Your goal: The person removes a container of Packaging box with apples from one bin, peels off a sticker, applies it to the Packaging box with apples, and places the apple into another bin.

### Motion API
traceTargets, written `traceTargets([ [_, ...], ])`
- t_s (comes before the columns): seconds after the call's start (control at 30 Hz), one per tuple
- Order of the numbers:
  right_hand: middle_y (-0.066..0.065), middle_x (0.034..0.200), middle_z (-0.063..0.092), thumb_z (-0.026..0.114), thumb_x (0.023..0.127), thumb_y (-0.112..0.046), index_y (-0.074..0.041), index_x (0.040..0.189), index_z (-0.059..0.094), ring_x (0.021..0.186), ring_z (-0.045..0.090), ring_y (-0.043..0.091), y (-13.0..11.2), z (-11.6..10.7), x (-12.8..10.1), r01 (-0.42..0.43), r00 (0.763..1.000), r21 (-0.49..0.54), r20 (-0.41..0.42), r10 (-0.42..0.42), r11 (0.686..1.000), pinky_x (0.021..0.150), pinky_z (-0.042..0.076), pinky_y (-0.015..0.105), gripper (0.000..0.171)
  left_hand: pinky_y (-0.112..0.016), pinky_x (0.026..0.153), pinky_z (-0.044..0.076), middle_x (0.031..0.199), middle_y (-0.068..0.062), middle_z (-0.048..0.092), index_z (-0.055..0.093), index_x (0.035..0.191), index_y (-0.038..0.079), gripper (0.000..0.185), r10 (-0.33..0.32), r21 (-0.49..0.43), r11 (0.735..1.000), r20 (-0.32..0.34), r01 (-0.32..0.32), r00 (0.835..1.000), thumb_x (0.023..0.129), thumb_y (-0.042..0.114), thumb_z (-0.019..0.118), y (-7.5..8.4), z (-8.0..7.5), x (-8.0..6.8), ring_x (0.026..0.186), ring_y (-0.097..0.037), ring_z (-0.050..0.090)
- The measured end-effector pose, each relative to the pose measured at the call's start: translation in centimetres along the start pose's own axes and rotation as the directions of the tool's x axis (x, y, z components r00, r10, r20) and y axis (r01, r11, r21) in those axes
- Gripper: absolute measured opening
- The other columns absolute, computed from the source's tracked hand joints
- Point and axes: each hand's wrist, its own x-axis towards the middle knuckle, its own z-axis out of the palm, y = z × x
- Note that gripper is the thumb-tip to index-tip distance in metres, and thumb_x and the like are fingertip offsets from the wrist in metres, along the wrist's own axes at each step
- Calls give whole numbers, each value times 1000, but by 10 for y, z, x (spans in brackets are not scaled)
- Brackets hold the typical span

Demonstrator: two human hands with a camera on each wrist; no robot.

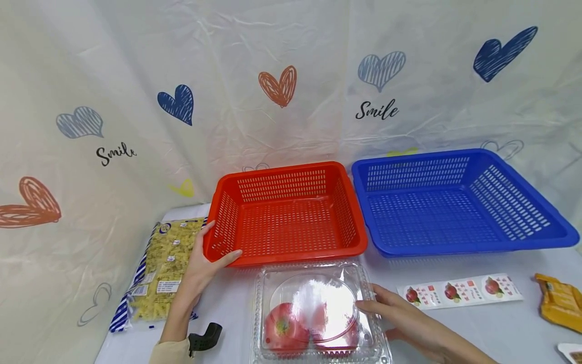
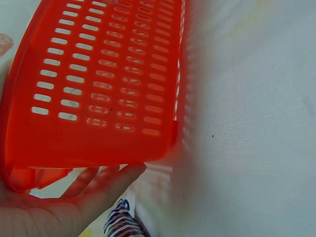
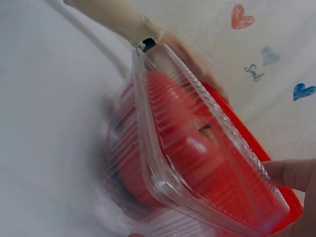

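My left hand (image 1: pixel 217 247) grips the front-left corner of an empty red slotted basket (image 1: pixel 282 169), thumb over the rim and fingers along the outer wall. In the left wrist view, the left hand's fingers (image 2: pixel 94 185) lie under the red basket (image 2: pixel 98 79). A clear plastic clamshell box (image 1: pixel 318 283) with red tomatoes (image 1: pixel 284 331) inside lies in front of the basket. My right hand (image 1: pixel 377 308) holds the box's right edge, fingers on the lid. In the right wrist view, a finger (image 3: pixel 291 173) lies against the box (image 3: pixel 163 163).
An empty blue basket (image 1: pixel 454 247) stands right of the red one. A bag of pasta (image 1: pixel 165 268) lies at the left. A strip of tomato stickers (image 1: pixel 459 291) and an orange packet (image 1: pixel 561 301) lie at the right. A heart-printed cloth hangs behind.
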Motion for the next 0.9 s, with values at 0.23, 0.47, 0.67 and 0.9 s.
traceTargets([
  [0.23,42,156,29,61,104,-38,18,157,9,140,39,55,-1,-7,3,-16,1000,-25,7,16,1000,98,52,65,93,-59,116,39,163,-14,29,18,166,29,102,-2,-3,1000,2,2,1000,89,33,84,0,-2,0,144,-36,36],
  [0.47,43,158,24,62,103,-39,16,158,9,142,36,57,-3,-11,5,-17,1000,-23,1,17,1000,99,51,66,94,-60,116,38,163,-14,29,18,166,29,101,4,-5,1000,-3,-4,1000,89,31,84,0,0,0,144,-36,36],
  [0.67,41,151,36,66,102,-36,14,159,11,131,52,47,0,-15,2,14,1000,-25,20,-14,1000,92,56,60,93,-62,116,37,164,-14,28,18,166,28,102,-4,9,1000,-1,4,1000,88,33,85,-1,0,-2,145,-37,35],
  [0.9,24,135,49,65,103,-22,10,160,15,107,62,26,-1,-26,0,119,990,5,73,-119,993,82,60,47,83,-62,116,37,164,-15,28,17,166,29,103,2,18,1000,0,-2,1000,88,36,85,-1,-1,-2,145,-37,35],
])
